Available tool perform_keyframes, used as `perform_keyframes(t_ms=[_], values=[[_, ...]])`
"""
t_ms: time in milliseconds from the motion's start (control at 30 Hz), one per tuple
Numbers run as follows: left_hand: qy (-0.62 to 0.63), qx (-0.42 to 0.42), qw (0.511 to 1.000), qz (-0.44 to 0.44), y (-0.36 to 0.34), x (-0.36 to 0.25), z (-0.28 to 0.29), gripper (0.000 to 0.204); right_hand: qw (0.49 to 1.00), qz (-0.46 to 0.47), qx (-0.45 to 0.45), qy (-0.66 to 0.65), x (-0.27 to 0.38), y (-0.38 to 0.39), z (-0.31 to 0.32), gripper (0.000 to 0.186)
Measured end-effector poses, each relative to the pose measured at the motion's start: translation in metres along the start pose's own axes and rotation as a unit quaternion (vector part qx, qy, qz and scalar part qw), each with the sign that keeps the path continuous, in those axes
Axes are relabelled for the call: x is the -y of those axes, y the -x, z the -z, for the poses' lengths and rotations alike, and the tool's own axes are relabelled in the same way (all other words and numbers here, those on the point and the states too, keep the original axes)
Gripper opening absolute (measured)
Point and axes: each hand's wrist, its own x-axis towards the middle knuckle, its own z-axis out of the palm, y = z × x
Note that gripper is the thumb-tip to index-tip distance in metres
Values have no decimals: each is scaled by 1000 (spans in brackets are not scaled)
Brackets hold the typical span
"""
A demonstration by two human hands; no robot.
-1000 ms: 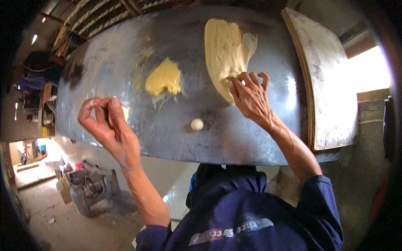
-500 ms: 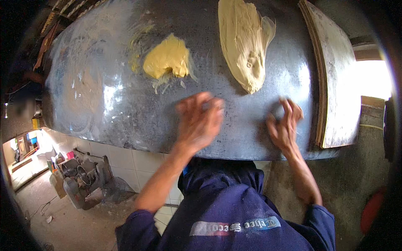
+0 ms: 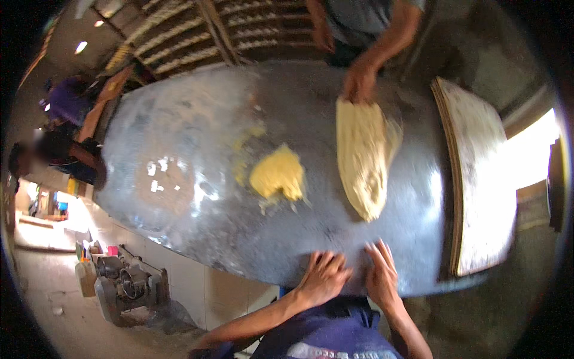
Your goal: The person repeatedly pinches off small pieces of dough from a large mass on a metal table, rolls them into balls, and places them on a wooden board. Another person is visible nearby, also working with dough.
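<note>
Both of my hands rest at the near edge of the dark metal table (image 3: 323, 224), close beside each other. My left hand (image 3: 324, 276) lies palm down with its fingers a little bent and apart, holding nothing. My right hand (image 3: 381, 276) has its fingers stretched forward and is empty too. Beyond them lies a long, pale, smooth strip of dough (image 3: 362, 158), its narrow end toward me. Across the table, a co-worker's hand (image 3: 360, 82) is on the dough's far end. Left of the dough sits a soft yellow lump (image 3: 278, 173) that looks like margarine, with smears around it.
Stacked wooden boards (image 3: 481, 179) stand along the table's right side. Pale flour dust (image 3: 164, 179) covers the left part of the tabletop. A machine (image 3: 128, 284) stands on the floor at lower left. Another person (image 3: 60, 149) is at the far left.
My view has tilted up, bringing the co-worker and the far edge into sight. My hands have come closer together near the table's edge.
</note>
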Motion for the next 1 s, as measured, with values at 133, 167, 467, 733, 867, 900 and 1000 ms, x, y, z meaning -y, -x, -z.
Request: perform_keyframes(t_ms=[133, 167, 467, 733, 867, 900, 1000], values=[[10, -21, 999, 30, -10, 23, 6, 17, 994, -13, -36, 104, -17, -12, 6, 70], [2, -64, 996, 65, -21, 25, 3, 17, 981, -48, -111, 154, -15, -20, 5, 71], [11, 8, 999, 48, -25, 30, 17, 10, 988, 31, -137, 71, -31, -29, -2, 69], [9, 107, 988, 110, -11, 12, 36, 13, 991, 24, -131, 21, -19, -25, -4, 65], [105, -90, 967, 213, -21, -2, 47, 16, 974, -107, -195, 44, -4, -3, 6, 67], [187, -124, 945, 239, -25, -7, 46, 18, 978, -91, -180, 50, -1, 1, 9, 68], [344, -107, 847, 390, -39, -17, 31, 22, 979, -119, -149, -70, -6, 9, 27, 66]])
